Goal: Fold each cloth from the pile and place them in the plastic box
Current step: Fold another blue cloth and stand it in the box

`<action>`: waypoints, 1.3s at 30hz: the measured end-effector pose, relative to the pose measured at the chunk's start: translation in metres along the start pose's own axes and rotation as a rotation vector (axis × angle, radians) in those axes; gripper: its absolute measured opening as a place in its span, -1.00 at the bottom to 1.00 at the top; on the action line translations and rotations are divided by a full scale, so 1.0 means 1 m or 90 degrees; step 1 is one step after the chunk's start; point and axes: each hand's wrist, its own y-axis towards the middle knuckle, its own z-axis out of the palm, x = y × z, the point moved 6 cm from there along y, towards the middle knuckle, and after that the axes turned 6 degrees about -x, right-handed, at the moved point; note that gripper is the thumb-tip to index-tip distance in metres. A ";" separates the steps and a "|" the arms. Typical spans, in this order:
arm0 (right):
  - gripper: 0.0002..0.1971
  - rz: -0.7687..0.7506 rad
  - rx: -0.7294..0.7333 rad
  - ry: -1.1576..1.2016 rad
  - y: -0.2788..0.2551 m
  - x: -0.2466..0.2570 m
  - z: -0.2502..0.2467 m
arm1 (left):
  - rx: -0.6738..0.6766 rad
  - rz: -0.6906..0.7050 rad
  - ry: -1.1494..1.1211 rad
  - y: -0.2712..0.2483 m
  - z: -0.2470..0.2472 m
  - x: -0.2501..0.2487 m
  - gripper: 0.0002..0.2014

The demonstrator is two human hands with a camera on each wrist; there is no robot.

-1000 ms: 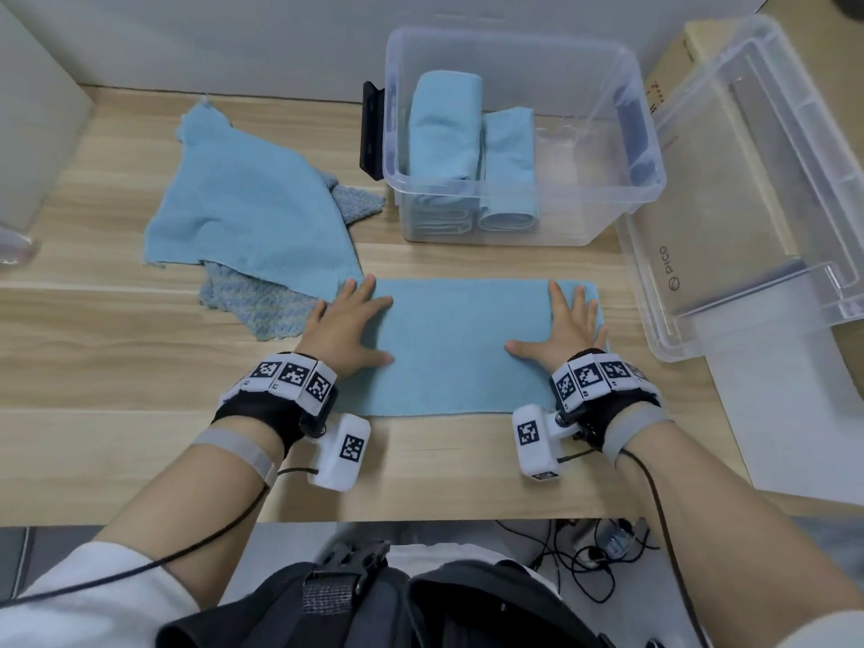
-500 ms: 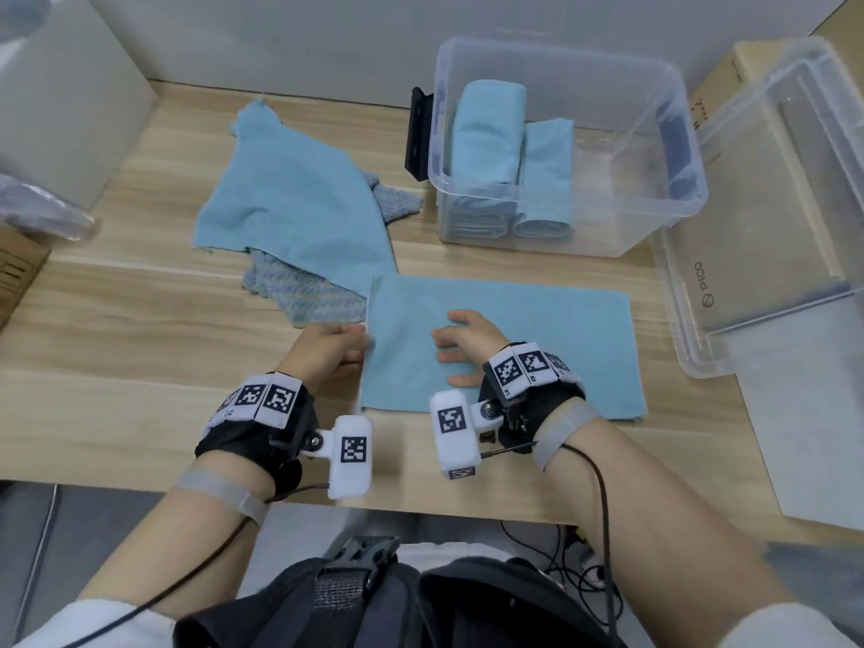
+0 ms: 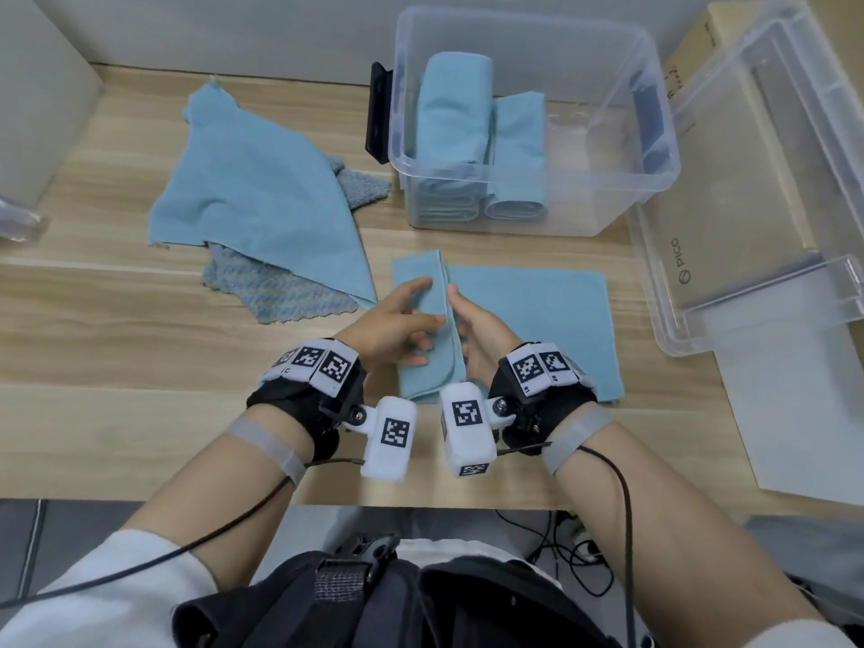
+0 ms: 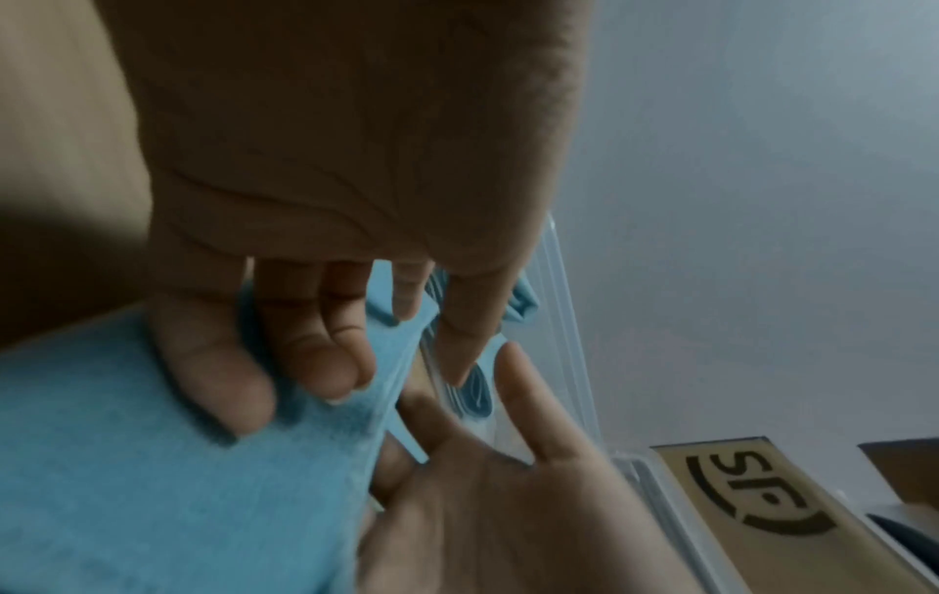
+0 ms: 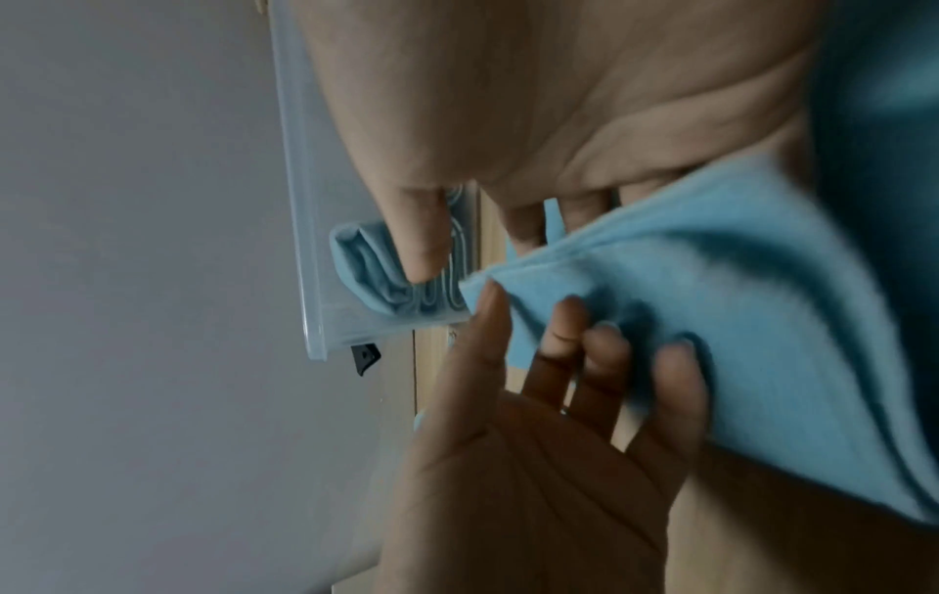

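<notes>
Both hands met at the middle, palms facing. The left hand [image 3: 397,320] and right hand [image 3: 481,332] had curled fingers pinching.

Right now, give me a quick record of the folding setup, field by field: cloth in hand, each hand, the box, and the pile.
cloth in work: light blue cloth flat on the wooden table, its left edge lifted and folded over
left hand: left hand holds the raised flap, fingers on top of it
right hand: right hand grips the same flap from the other side
plastic box: clear plastic box holds two folded blue cloths
pile: two unfolded cloths left of the box
</notes>
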 end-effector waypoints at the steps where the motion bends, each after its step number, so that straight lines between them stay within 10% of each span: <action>1: -0.55 -0.013 -0.019 -0.014 -0.001 0.002 -0.007 | 0.004 -0.016 0.010 0.002 0.004 0.002 -0.39; 14: -0.69 -0.192 -0.127 -0.311 0.007 0.015 -0.023 | -0.005 0.000 0.092 0.010 0.000 0.006 -0.58; 21: -0.87 -0.220 -0.282 -0.433 0.012 0.011 -0.038 | -0.215 0.016 0.014 0.018 -0.053 0.014 -0.83; 28: -0.78 -0.219 -0.367 -0.486 0.010 0.009 -0.040 | -0.047 -0.059 0.091 0.019 -0.034 0.012 -0.89; 39: -0.56 -0.273 -0.240 -0.214 0.000 0.024 -0.031 | 0.142 -0.035 -0.061 0.001 0.018 -0.009 -0.64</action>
